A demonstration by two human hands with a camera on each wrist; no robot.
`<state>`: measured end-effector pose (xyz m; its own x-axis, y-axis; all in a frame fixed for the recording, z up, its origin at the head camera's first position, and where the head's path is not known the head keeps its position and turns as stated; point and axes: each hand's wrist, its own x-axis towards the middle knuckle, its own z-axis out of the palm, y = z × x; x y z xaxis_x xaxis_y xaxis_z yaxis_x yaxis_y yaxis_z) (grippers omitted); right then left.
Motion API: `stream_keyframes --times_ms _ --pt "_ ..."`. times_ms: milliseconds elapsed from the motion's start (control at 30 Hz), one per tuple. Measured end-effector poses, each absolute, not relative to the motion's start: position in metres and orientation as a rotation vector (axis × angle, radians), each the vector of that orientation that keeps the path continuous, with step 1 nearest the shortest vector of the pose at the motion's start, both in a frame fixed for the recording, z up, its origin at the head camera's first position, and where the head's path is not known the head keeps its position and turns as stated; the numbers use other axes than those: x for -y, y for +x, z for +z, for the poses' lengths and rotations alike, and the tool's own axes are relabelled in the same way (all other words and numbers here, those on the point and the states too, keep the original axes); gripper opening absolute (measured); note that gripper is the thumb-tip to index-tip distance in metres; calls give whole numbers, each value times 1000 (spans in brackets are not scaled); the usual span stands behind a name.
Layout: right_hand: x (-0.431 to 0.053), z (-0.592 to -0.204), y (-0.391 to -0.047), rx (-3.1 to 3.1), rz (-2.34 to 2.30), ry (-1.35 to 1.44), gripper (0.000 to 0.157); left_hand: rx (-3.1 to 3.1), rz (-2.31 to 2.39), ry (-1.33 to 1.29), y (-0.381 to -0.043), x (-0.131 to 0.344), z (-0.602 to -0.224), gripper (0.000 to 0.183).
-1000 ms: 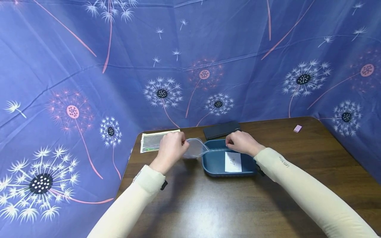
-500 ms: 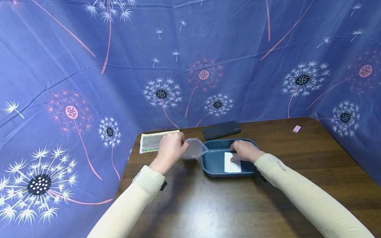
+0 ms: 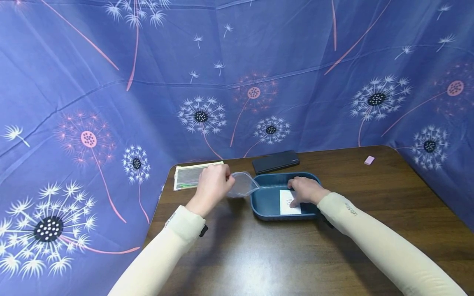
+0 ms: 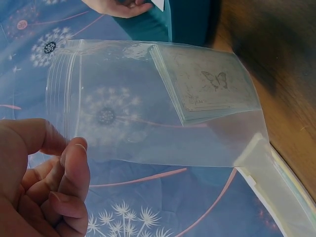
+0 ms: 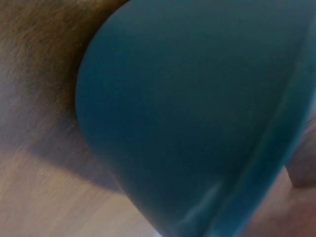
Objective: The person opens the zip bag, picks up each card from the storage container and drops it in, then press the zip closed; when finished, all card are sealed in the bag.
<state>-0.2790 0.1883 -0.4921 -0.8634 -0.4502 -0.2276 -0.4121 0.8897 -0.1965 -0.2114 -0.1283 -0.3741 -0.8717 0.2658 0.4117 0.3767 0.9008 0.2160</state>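
Note:
Between thumb and fingers, my left hand (image 3: 212, 187) pinches the zip edge of a clear zip-lock bag (image 4: 118, 143), held left of the blue tray (image 3: 264, 214). Inside the bag lies a stack of small cards (image 4: 212, 86), the top one printed with a butterfly. My right hand (image 3: 307, 190) reaches into the tray's right half, fingers spread and thumb over a white card (image 3: 286, 209) with a small dark drawing. Whether the fingers press on the card is hard to see. In the right wrist view the tray's outer wall (image 5: 182, 98) hides most of that hand.
A mesh zip pouch (image 3: 189, 176) with something green in it lies at the back left, behind my left hand. Behind the tray is a flat black case (image 3: 275, 162). A pink eraser-like block (image 3: 369, 160) sits at the far right. A patterned cloth hangs behind the table.
My right hand has come down from above the tray's far edge into it, and its thumb and fingers have spread over the white card. The left hand and the bag have stayed put.

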Motion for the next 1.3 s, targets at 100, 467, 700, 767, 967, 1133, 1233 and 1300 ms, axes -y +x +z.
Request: stream_keyframes --times_ms 100,467,700,767,967,1133,1233,1300 --pt "-188 -493 -280 -2783 -212 -641 72 2684 -414 -480 -211 129 -374 35" --pt "-191 -490 -280 -2859 -180 -760 56 2682 -403 -478 -211 130 -373 35" --pt "-194 -469 -280 -2918 -287 -852 18 2694 -380 -457 -210 130 -372 34" --pt "-195 -461 -280 -2915 -350 -860 12 2694 -379 -451 -210 130 -372 34" --pt "-200 -442 -278 -2910 -511 -832 8 2699 -387 -450 -210 129 -371 36" --pt "-201 -431 -273 -2909 -616 -842 7 2697 -389 -454 -210 129 -371 37" --pt "-201 -422 -270 -2941 -665 -877 7 2703 -395 -457 -209 128 -370 36" --pt "-199 -415 -267 -2979 -691 -915 7 2704 -397 -457 -209 128 -369 35"
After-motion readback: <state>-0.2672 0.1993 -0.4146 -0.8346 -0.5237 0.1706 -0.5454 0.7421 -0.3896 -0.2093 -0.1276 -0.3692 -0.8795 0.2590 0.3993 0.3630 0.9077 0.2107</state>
